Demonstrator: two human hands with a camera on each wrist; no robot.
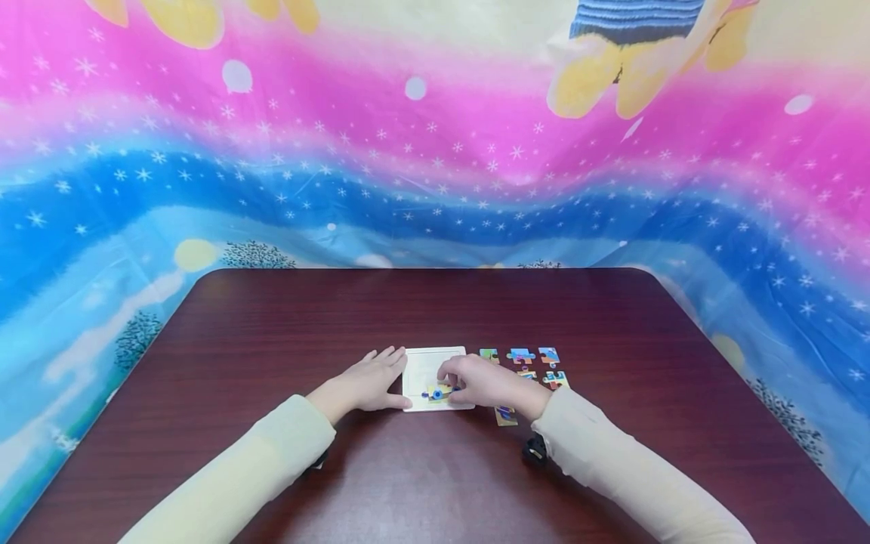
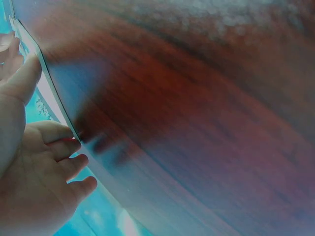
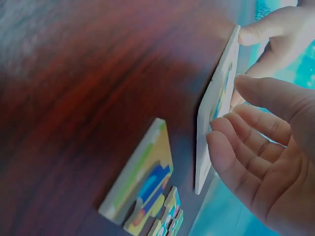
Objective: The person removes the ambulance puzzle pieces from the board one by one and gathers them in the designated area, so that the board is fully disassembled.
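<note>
In the head view a white puzzle tray [image 1: 423, 366] lies on the table, with a colourful jigsaw piece [image 1: 437, 394] at its lower part. My left hand [image 1: 367, 381] rests at the tray's left side, its fingers extended and its thumb at the lower left corner. Over the tray's right side is my right hand [image 1: 485, 381], fingers bent and the thumb near that piece. In the right wrist view the tray [image 3: 203, 142] is seen edge-on; the right fingertips are at its surface, thumb and fingers apart, with nothing visibly pinched between them.
Several loose jigsaw pieces [image 1: 521, 356] lie right of the tray, some partly hidden by the right hand and forearm. One piece [image 1: 506, 416] sits near the right wrist. The dark red-brown table [image 1: 381, 302] reaches a patterned cloth [image 1: 435, 166] behind.
</note>
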